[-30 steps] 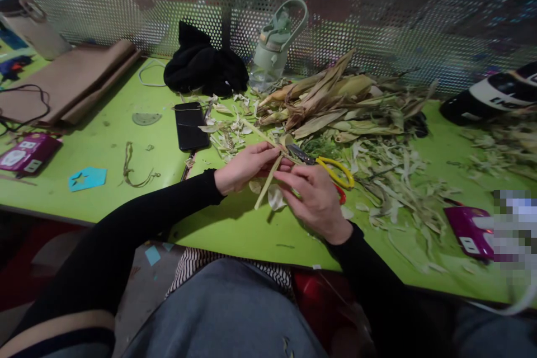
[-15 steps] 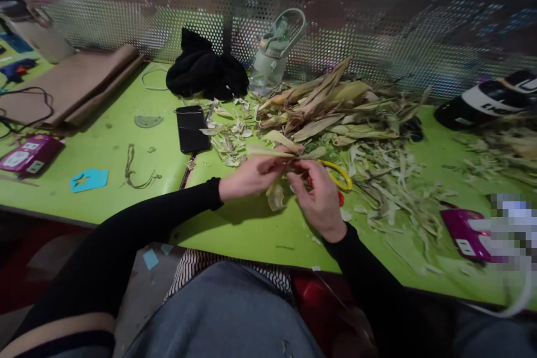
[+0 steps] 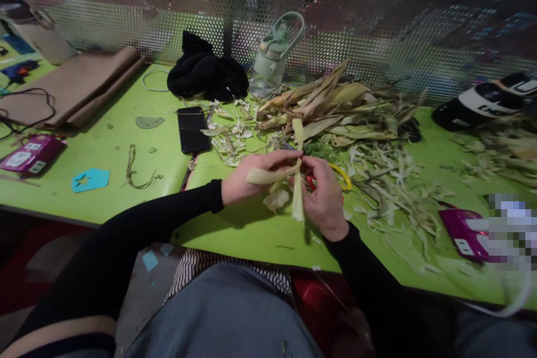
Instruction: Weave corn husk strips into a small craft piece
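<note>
You worked at a craft-workshop bench: lime-green table [image 3: 104, 145], perforated metal screen [image 3: 377, 28] behind, heaped corn husks [image 3: 335, 100], scissors [image 3: 342, 175], folded brown paper [image 3: 75, 84].

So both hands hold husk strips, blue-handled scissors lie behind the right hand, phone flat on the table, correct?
No: the scissors have a yellow handle, not blue; the head view shows it. The left hand and right hand do hold husk strips, and the phone lies flat on the table.
</note>
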`<state>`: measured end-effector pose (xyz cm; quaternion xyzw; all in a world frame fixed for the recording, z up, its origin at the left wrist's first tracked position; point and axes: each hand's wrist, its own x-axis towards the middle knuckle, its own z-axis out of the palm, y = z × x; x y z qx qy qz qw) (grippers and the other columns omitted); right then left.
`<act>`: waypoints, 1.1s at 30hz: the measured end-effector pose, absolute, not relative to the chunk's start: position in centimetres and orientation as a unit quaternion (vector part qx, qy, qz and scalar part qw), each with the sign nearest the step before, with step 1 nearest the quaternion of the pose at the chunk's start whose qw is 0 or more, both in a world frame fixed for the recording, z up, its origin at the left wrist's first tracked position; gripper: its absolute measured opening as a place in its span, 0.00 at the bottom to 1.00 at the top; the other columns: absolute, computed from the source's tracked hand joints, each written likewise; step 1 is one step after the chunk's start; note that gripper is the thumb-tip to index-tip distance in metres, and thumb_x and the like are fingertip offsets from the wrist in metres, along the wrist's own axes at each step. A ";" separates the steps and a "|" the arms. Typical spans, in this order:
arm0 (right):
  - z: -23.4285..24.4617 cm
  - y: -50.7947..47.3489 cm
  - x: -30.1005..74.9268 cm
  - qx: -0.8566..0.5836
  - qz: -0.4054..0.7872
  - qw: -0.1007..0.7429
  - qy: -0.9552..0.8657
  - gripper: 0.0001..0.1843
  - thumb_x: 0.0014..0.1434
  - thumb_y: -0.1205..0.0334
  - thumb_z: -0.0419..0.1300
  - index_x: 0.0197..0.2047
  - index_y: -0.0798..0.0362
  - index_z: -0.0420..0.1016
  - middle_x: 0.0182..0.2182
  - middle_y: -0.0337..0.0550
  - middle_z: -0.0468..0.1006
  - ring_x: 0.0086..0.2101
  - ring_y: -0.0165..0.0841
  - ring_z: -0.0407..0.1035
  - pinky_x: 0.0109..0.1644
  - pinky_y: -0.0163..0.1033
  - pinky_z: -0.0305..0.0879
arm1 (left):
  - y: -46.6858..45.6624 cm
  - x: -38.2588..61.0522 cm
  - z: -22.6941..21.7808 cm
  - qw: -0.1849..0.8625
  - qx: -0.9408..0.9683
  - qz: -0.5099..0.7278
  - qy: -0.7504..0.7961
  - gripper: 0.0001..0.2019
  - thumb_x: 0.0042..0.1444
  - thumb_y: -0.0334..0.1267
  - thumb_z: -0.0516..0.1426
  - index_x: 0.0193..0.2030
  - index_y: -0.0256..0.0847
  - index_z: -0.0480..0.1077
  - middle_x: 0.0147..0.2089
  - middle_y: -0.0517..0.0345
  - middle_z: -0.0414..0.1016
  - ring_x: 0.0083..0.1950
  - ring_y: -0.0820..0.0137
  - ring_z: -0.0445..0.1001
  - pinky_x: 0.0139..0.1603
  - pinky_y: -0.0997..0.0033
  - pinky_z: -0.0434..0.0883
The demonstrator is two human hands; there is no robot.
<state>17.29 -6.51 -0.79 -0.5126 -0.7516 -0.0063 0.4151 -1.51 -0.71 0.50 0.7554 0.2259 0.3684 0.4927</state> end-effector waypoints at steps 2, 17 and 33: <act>-0.6 -6.7 17.2 -0.525 -0.028 0.413 -0.744 0.16 0.67 0.54 0.56 0.53 0.51 0.69 0.43 0.51 0.76 0.40 0.40 0.72 0.41 0.46 0.72 | -0.7 -0.9 0.1 0.590 0.677 0.394 0.198 0.15 0.62 0.34 0.58 0.55 0.36 0.73 0.57 0.47 0.76 0.52 0.69 0.77 0.53 0.69 0.74; -0.2 -6.8 17.2 -0.449 -0.119 0.436 -0.771 0.14 0.62 0.69 0.60 0.50 0.47 0.73 0.42 0.45 0.81 0.42 0.40 0.76 0.46 0.47 0.74 | -1.3 -0.1 0.7 0.744 0.524 0.337 0.240 0.08 0.58 0.22 0.57 0.42 0.35 0.68 0.39 0.58 0.76 0.39 0.76 0.77 0.45 0.72 0.75; 0.0 -6.4 17.7 -0.476 0.102 0.484 -0.727 0.05 0.66 0.61 0.59 0.43 0.48 0.75 0.42 0.43 0.82 0.43 0.36 0.77 0.48 0.46 0.75 | -0.2 -0.4 1.7 0.845 0.380 0.265 0.268 0.05 0.62 0.29 0.59 0.45 0.32 0.73 0.34 0.56 0.80 0.31 0.79 0.78 0.41 0.75 0.77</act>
